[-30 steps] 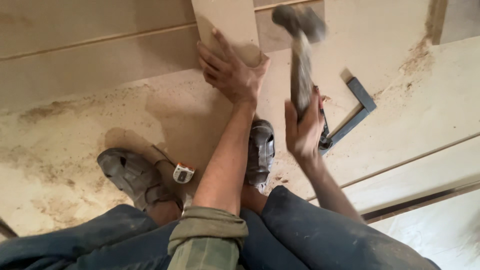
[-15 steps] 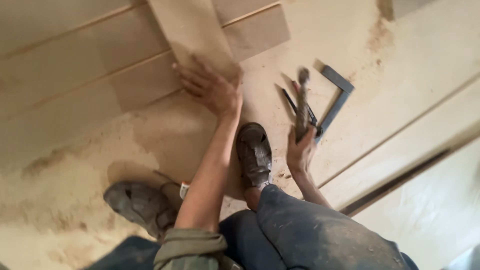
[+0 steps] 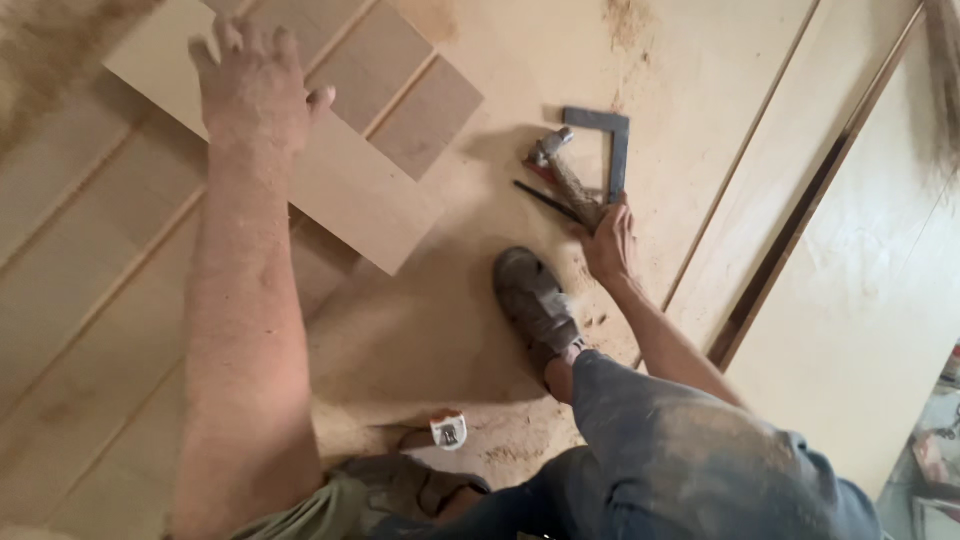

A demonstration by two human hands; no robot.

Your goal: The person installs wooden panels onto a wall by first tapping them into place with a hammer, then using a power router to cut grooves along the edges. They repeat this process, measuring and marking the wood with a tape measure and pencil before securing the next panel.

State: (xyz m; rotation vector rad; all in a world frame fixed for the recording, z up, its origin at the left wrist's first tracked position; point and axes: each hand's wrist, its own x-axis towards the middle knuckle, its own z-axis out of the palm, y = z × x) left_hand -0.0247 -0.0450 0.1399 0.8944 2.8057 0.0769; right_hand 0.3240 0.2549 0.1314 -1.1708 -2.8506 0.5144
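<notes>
Left hand [image 3: 255, 85] is pressing flat, fingers spread, on the plywood piece [image 3: 330, 185]. Right hand [image 3: 610, 240] is clenching the hammer [image 3: 565, 175] low beside the square [image 3: 612, 150]; striking likely calls for a lift first.

Head camera, steeply down, close

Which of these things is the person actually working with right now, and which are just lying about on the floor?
In hand:
- left hand pressing the pale rectangular wooden board
- right hand on the wooden-handled hammer

Lying about:
- dark metal L-shaped square, beside the hammer
- thin dark pencil-like stick
- small white tape measure, near the shoes
- sawdust
</notes>
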